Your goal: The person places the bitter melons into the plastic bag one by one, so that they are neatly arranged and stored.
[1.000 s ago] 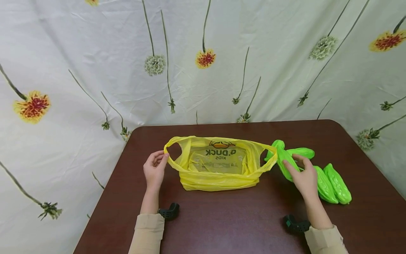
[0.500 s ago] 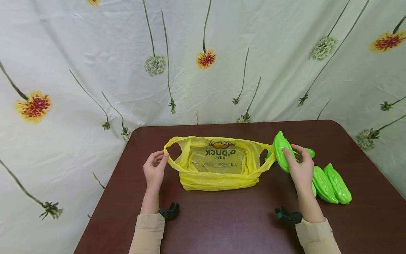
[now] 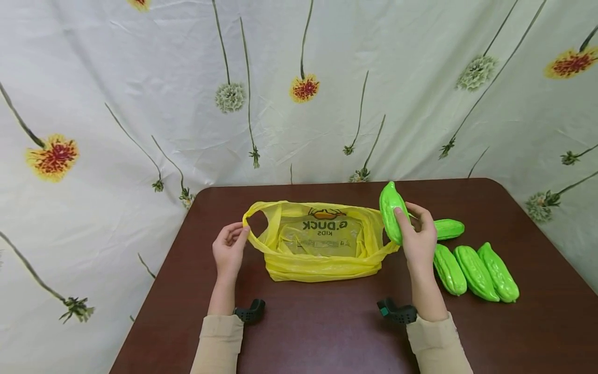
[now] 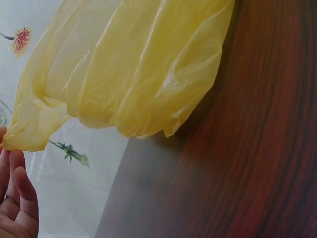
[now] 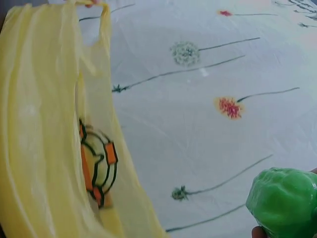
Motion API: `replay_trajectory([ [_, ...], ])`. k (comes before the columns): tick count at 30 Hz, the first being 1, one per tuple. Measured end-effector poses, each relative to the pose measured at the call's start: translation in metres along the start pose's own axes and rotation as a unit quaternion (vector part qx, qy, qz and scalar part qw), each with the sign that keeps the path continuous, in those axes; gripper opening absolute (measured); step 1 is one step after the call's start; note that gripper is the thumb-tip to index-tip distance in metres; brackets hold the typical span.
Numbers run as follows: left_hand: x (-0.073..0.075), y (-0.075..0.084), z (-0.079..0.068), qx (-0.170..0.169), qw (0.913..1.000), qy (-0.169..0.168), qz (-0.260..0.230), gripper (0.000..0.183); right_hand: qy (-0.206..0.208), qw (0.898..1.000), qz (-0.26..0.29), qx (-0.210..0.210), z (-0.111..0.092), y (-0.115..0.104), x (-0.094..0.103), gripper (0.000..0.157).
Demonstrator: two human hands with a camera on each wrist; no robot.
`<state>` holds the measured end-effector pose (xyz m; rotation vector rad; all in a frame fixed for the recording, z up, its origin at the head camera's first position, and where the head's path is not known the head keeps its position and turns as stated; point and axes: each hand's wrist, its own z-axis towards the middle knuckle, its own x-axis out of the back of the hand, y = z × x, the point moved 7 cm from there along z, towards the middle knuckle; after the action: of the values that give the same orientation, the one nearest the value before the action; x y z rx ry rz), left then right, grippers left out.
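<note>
A yellow plastic bag (image 3: 322, 267) with a duck print stands with its mouth spread on the dark table. My left hand (image 3: 228, 250) pinches its left handle between thumb and fingers; the left wrist view shows the fingertips on the thin plastic (image 4: 32, 136). Over the bag's right handle, my right hand (image 3: 419, 241) grips a bright green bitter gourd (image 3: 391, 213), pointed end up. That gourd's bumpy end (image 5: 282, 203) fills the lower right corner of the right wrist view, apart from the bag. Part of the right handle is hidden behind the gourd.
Several more green bitter gourds (image 3: 476, 272) lie on the right of the table, with another gourd (image 3: 449, 229) behind them. The brown tabletop (image 3: 327, 322) ends at a floral cloth (image 3: 336, 140) behind. Black bands (image 3: 251, 310) sit on both wrists.
My right hand has lifted a bitter gourd off the group and carried it left to the bag's right handle. The left hand stays on the left handle.
</note>
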<state>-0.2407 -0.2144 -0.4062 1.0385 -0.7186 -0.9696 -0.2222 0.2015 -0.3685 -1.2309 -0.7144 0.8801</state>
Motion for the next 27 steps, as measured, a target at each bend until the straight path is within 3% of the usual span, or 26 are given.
replay_trajectory([
  [5,0.000,0.009,-0.002,-0.004,1.0000,0.001,0.004,0.023,-0.020,0.999,0.045,-0.020,-0.006,-0.003,-0.027,0.041],
  [16,-0.001,0.008,-0.003,0.003,1.0000,-0.002,0.001,0.023,-0.079,0.987,0.120,-0.067,-0.029,0.000,-0.091,0.042],
  [22,-0.001,0.003,-0.002,-0.002,1.0000,0.000,-0.007,0.023,-0.090,0.983,0.132,-0.091,-0.041,0.014,-0.121,0.039],
  [25,0.000,-0.008,0.001,-0.007,1.0000,0.005,-0.002,0.023,-0.102,0.982,0.136,-0.081,-0.040,0.040,-0.135,0.043],
  [27,0.001,-0.013,0.002,-0.004,1.0000,0.008,0.004,0.023,-0.106,0.982,0.135,-0.083,-0.042,0.045,-0.141,0.046],
])
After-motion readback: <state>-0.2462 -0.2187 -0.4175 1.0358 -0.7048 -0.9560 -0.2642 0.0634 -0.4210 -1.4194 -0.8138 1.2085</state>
